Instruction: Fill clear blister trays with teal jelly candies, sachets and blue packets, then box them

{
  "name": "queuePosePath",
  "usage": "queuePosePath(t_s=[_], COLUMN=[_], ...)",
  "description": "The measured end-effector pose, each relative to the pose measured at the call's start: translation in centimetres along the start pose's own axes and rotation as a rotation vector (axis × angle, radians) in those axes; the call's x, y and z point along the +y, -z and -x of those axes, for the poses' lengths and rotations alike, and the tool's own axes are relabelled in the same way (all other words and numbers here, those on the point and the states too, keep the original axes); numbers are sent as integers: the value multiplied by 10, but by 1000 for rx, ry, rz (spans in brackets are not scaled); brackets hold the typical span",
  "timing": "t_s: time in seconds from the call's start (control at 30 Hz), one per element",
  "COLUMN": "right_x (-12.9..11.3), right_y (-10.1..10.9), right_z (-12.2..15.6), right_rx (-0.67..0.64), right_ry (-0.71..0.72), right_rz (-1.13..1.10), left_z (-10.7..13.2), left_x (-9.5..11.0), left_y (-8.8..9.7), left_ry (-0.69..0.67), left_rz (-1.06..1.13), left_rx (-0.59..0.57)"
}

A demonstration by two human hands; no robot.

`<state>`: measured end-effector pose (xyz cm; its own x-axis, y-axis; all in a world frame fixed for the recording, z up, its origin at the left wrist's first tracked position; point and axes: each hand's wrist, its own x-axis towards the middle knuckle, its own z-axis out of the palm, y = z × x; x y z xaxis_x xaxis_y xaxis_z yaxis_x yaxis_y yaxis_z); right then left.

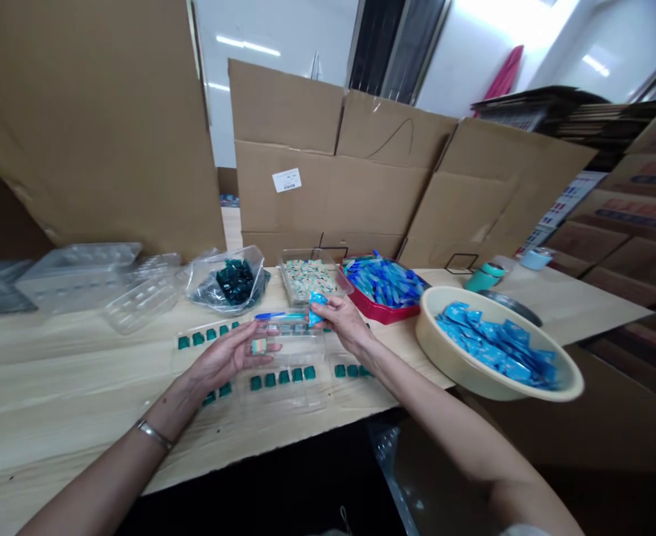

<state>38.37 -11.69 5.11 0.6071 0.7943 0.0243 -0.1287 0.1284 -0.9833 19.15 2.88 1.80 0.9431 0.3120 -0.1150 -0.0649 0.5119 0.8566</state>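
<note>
My left hand [224,359] reaches over a clear plastic tray [294,350], fingers partly stretched, with a small pastel-striped block [259,346] held at the fingers. A blue pen-like stick [278,316] lies level just above that hand; whether the fingers touch it I cannot tell. My right hand [343,321] pinches a small bright blue packet [316,307] over the tray's far side. Dark green blocks [284,377] sit in rows in the clear trays under and beside my hands.
Behind the trays stand a clear bag of dark green pieces [235,281], a clear box of small striped blocks [310,276] and a red tray [380,314] of blue sticks. At right is a cream basin [473,376] of blue packets. Cardboard [328,193] walls the back.
</note>
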Motion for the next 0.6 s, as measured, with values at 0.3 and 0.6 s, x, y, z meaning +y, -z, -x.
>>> queuePosePath(t_s=[0.3, 0.6], right_x=[-7, -4], right_y=[-2, -2], right_z=[4, 0], right_rx=[7, -4], right_ry=[46, 166], right_rz=[147, 248], left_z=[-2, -3], left_x=[-2, -3], left_y=[4, 3], left_ry=[22, 20], left_rz=[41, 54], left_rx=[0, 27])
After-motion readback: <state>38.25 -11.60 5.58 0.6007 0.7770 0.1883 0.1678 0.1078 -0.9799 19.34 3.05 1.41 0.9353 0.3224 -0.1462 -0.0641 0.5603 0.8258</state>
